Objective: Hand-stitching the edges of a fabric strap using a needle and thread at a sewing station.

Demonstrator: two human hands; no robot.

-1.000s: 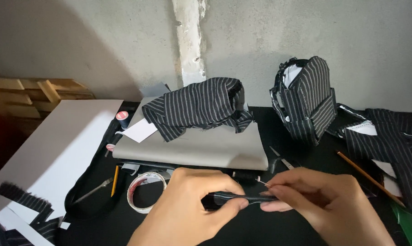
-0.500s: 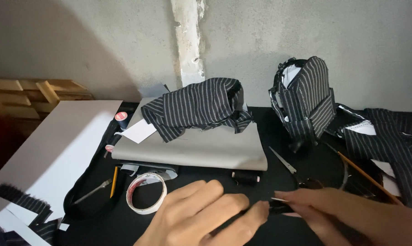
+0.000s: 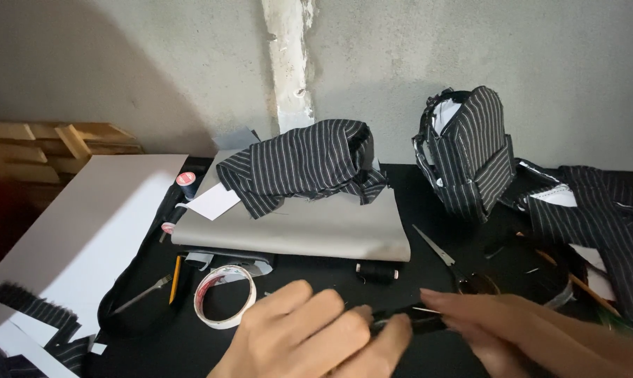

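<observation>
My left hand [image 3: 309, 336] and my right hand [image 3: 533, 332] meet low in the view over the black table. Between their fingertips they pinch a thin black strip [image 3: 411, 320], held level just above the table; a pale needle-like tip shows at it. A small black thread spool [image 3: 377, 271] lies just beyond the hands. A roll of tape [image 3: 225, 296] lies to the left of my left hand.
A grey board [image 3: 302, 231] carries folded black pinstriped cloth [image 3: 302, 166]. A pinstriped bag [image 3: 467, 152] stands at the right, scissors [image 3: 449, 262] before it, more striped cloth [image 3: 603, 231] at far right. A white sheet [image 3: 78, 231] and wooden pieces [image 3: 57, 143] lie left.
Both hands have dropped lower in the view and shifted right, still pinching the black strip. The black thread spool beyond them has come into sight.
</observation>
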